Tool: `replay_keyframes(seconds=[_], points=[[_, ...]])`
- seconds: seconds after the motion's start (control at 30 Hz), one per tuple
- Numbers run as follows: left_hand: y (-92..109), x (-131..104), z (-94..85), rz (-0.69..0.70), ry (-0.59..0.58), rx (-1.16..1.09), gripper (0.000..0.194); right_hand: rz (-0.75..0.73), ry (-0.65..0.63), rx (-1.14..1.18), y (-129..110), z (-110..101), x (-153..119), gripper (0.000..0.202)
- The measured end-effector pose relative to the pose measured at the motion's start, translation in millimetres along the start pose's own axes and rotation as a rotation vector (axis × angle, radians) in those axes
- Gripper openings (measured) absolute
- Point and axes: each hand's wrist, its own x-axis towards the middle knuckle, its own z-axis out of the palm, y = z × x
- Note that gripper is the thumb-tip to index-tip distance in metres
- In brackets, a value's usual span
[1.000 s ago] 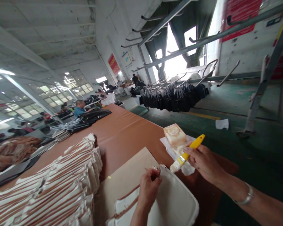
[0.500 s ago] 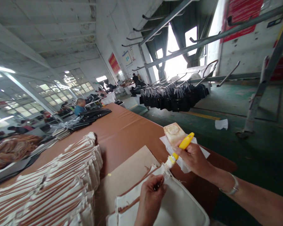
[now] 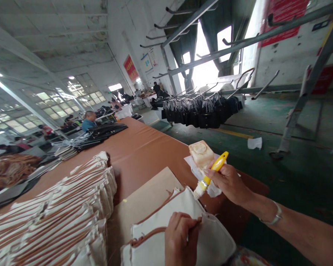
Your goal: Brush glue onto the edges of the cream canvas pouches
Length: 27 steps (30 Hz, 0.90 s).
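Note:
My right hand [image 3: 230,183] is closed around the yellow handle of a paintbrush [image 3: 219,162]. Its whitish bristles point down left, by the corner of a white sewn piece [image 3: 180,205] with brown edging. My left hand [image 3: 181,236] pinches the edge of another white piece [image 3: 216,236] lying in front, and its fingertips partly hide what they grip. Just beyond the brush, a square cream-coloured block or tub [image 3: 201,152] with a round mark on top rests on white paper [image 3: 192,166]. Beneath the white pieces lies a tan board [image 3: 144,195].
Rows of stacked white pieces with brown edges [image 3: 58,218] fill the left of the brown-covered table [image 3: 135,147]. Dark flat pieces [image 3: 108,131] lie farther back. Beyond the table's right edge stands a metal rack [image 3: 291,114] hung with black bags [image 3: 205,112]. People sit working in the background.
My left hand has drawn the front piece's edge down and right, away from the piece behind. The brush tip now sits apart from my left fingertips. The view has shifted slightly.

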Motion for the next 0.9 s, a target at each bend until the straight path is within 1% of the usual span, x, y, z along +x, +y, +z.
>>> replay_keyframes(seconds=[0.07,0.13,0.2,0.3,0.37,0.43,0.5,0.53,0.57,0.63,0.7,0.73,0.8,0.87,0.9], points=[[2,-2,1.2,0.137,0.003,0.085,0.010,0.014,-0.054,0.036,-2,4,-4,0.029],[4,-3,-1.1,0.202,-0.008,0.159,0.011,-0.001,-0.129,0.033,-4,7,-10,0.025],[5,-3,-5.2,0.226,-0.019,0.214,0.013,-0.011,-0.237,0.009,-7,8,-17,0.021],[6,-3,-10.2,0.256,-0.060,0.264,0.015,0.025,-0.401,0.004,-14,0,-25,0.020],[6,-3,-11.2,0.265,-0.067,0.286,0.016,0.037,-0.437,0.015,-19,-6,-25,0.021],[7,-3,-10.7,0.262,-0.046,0.293,0.015,-0.006,-0.369,-0.006,-23,-10,-23,0.022],[9,-2,-10.0,0.265,-0.035,0.282,0.014,-0.059,-0.259,-0.036,-24,-7,-21,0.022],[9,-2,-9.7,0.269,-0.037,0.276,0.013,-0.070,-0.236,-0.045,-23,-4,-21,0.021],[9,-1,-9.6,0.270,-0.040,0.273,0.013,-0.066,-0.248,-0.049,-21,-1,-22,0.021],[8,-2,-9.7,0.265,-0.041,0.272,0.015,-0.042,-0.344,-0.047,-17,3,-25,0.021],[3,-5,-10.2,0.235,-0.048,0.267,0.015,-0.010,-0.441,-0.038,-16,0,-30,0.022],[-1,-8,-10.8,0.196,-0.048,0.265,0.013,0.003,-0.449,-0.028,-16,-3,-32,0.023],[-11,-14,-13.2,0.080,-0.028,0.278,0.004,0.029,-0.377,-0.011,-16,-15,-34,0.023],[-22,-21,-17.6,-0.038,-0.015,0.316,0.018,0.064,-0.231,-0.002,-13,-28,-36,0.025],[-27,-23,-20.5,-0.071,-0.034,0.334,0.023,0.086,-0.150,0.005,-10,-36,-36,0.026]])
